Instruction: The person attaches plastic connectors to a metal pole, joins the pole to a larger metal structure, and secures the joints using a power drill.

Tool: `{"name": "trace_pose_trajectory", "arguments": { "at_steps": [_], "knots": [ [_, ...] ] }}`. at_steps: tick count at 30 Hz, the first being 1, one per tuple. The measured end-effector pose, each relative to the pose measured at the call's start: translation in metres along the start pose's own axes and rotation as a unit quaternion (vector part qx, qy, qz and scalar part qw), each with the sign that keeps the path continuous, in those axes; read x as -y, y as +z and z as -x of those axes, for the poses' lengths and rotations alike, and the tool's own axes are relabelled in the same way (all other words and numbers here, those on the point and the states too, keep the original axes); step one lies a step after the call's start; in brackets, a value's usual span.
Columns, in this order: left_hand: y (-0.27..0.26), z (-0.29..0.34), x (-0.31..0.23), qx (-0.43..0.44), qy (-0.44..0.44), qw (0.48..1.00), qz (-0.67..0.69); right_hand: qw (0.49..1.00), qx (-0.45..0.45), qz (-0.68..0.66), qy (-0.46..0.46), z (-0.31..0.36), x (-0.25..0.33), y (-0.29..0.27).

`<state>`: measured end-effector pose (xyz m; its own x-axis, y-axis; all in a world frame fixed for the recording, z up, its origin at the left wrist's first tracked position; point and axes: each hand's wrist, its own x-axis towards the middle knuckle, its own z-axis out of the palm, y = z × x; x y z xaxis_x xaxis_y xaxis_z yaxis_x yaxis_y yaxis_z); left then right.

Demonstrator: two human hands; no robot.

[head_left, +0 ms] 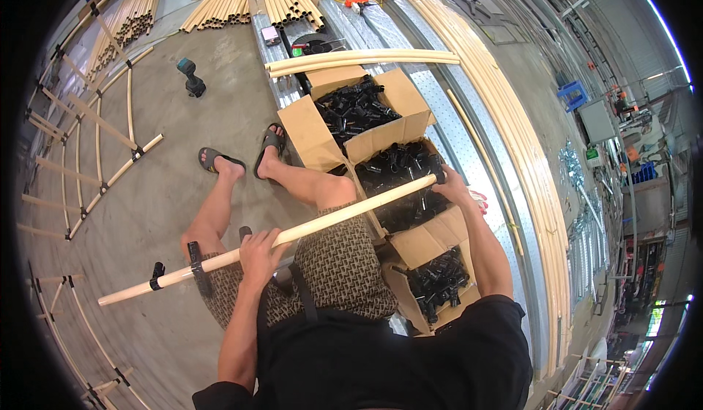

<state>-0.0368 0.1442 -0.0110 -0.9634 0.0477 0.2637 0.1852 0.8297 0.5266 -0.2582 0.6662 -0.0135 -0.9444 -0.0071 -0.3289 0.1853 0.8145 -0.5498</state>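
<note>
A long cream pipe [344,216] lies slantwise across my lap, its right end raised over the boxes. My left hand [259,257] is closed round the pipe near the middle of my lap. Two black pipe joints sit on the pipe left of that hand: an outer joint [157,276] and a larger inner joint [198,269]. Another dark piece [244,231] shows just beyond my left fingers, partly hidden. At the pipe's far right end, my right hand [455,188] is closed on a black pipe joint [439,172], which the fingers partly cover.
Open cardboard boxes [311,135] of black joints stand to my right. Beyond them, long cream pipes [505,117] lie on metal beams [432,87]. A cordless drill [192,79] stands on the floor ahead. Assembled pipe frames [99,146] are at left, pipe stacks [220,3] at the back.
</note>
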Motion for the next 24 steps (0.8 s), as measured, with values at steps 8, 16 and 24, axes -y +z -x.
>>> {"name": "trace_pose_trajectory", "arguments": {
  "at_steps": [8,16,24],
  "knots": [
    [0.008,0.002,-0.002,-0.016,-0.005,1.0,-0.007,0.998,-0.022,-0.012,-0.061,0.014,0.036,0.044],
    [-0.004,0.003,-0.008,0.011,-0.013,1.0,-0.001,0.995,-0.05,-0.002,-0.092,0.075,0.081,0.099],
    [-0.011,-0.004,-0.02,-0.02,-0.007,1.0,0.023,0.995,-0.008,-0.01,-0.103,0.138,0.204,0.147]
  ]
}}
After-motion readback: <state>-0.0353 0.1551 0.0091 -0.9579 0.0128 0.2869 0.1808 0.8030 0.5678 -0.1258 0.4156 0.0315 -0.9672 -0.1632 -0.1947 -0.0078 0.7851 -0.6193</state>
